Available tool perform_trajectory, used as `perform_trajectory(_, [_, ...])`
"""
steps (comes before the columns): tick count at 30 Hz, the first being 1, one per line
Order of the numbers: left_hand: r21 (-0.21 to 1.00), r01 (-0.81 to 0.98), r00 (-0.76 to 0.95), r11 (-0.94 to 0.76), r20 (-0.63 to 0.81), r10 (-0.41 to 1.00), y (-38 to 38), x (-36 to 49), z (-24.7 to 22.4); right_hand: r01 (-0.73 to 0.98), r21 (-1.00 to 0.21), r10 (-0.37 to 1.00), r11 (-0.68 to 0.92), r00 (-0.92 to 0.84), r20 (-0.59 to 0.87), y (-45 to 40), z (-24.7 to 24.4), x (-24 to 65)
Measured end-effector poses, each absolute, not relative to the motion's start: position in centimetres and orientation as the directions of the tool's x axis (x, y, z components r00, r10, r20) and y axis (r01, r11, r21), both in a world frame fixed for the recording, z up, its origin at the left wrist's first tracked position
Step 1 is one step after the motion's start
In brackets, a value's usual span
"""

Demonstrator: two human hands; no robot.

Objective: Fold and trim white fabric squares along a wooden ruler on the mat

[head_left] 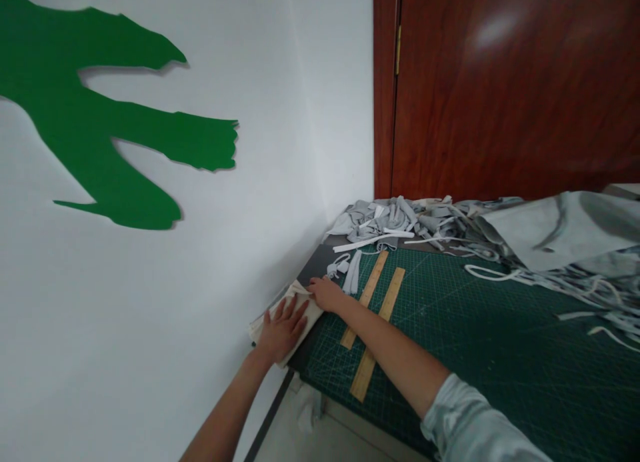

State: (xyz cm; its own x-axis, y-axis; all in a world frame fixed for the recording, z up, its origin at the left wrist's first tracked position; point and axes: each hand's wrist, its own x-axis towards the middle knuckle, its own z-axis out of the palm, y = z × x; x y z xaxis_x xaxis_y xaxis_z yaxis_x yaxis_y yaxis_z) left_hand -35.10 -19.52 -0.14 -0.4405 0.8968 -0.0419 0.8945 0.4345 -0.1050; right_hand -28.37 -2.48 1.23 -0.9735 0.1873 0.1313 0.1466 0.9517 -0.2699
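A folded cream cloth [315, 317] lies at the left corner of the table, against the white wall. My left hand [283, 329] rests flat on top of it with the fingers spread. At the cloth's far edge, my right hand [326, 293] has its fingers closed on a raised corner of the fabric; the fingertips are partly hidden. Two wooden rulers, a shorter one [367, 294] and a longer one [385, 312], lie on the green cutting mat [450, 329], with my right forearm crossing above them. Small grey fabric strips [353, 273] sit just beyond my right hand.
Grey fabric scraps [385, 219] are heaped along the table's back edge. A larger pale fabric piece [575, 232] lies over the pile at right. The white wall [225, 262] borders the table on the left, and a brown wooden door [500, 95] stands behind.
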Motion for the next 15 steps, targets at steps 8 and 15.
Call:
perform_trajectory(8, [-0.141,0.881,-0.447,0.451,0.066,0.892,-18.3,-34.1,1.5,0.480,-0.366,0.528,0.798,-0.849,0.037,-3.5,1.8,-29.8])
perform_trajectory(15, [-0.106,0.940,-0.289,0.325,0.260,0.921,-16.5,-35.1,1.0,0.587,-0.415,0.673,0.695,-0.735,0.088,-5.4,1.6,-30.0])
